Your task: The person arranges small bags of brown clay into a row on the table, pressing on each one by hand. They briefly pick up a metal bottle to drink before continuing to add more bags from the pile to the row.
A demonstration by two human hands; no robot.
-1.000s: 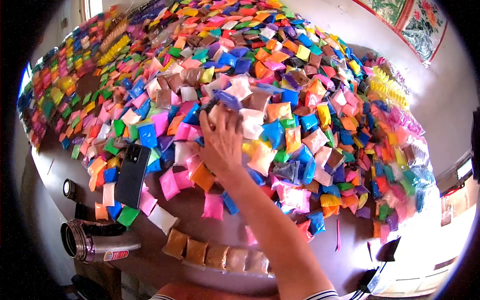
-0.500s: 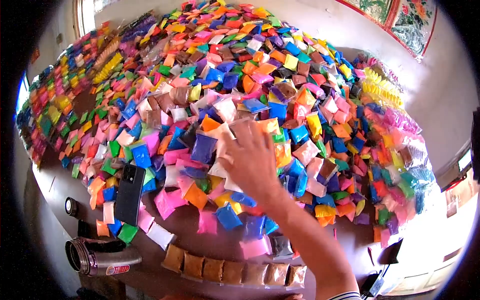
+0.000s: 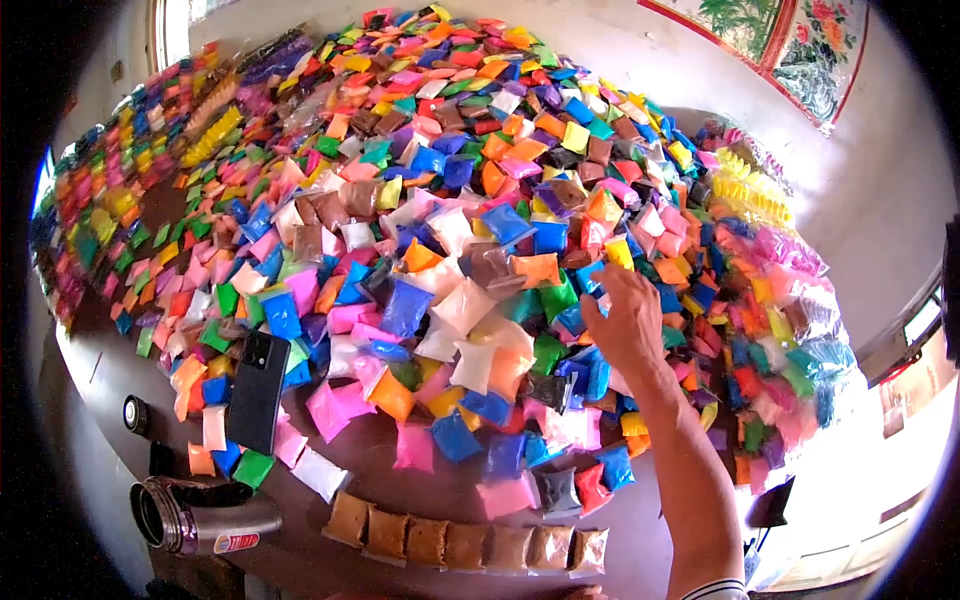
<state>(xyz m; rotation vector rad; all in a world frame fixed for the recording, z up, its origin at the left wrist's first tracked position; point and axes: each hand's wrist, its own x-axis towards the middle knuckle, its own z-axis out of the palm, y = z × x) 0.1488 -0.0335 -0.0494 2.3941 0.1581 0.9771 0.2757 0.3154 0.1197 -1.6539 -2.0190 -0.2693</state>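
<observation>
My right hand (image 3: 628, 312) reaches over the right-middle of a big heap of small, brightly coloured plastic packets. Its bent fingers are apart, with the thumb to the left, and they touch the packets beside a blue packet (image 3: 589, 278) and just below a yellow packet (image 3: 620, 253). No packet is visibly held, though the hand hides what lies under it. A skin-coloured sliver at the bottom edge may belong to my left hand (image 3: 588, 594); its fingers cannot be made out. Nearest to it lies a row of several brown packets (image 3: 466, 547).
A black phone (image 3: 258, 392) lies on the left side of the heap. A steel flask (image 3: 205, 515) rests on its side on the brown table (image 3: 405, 492), with a round lid (image 3: 137, 414) behind it. Clear-bagged packets (image 3: 800, 270) line the right edge.
My right hand has moved right across the heap, from its middle. Packets there have shifted; a red and a blue packet now show on the table at the heap's front edge.
</observation>
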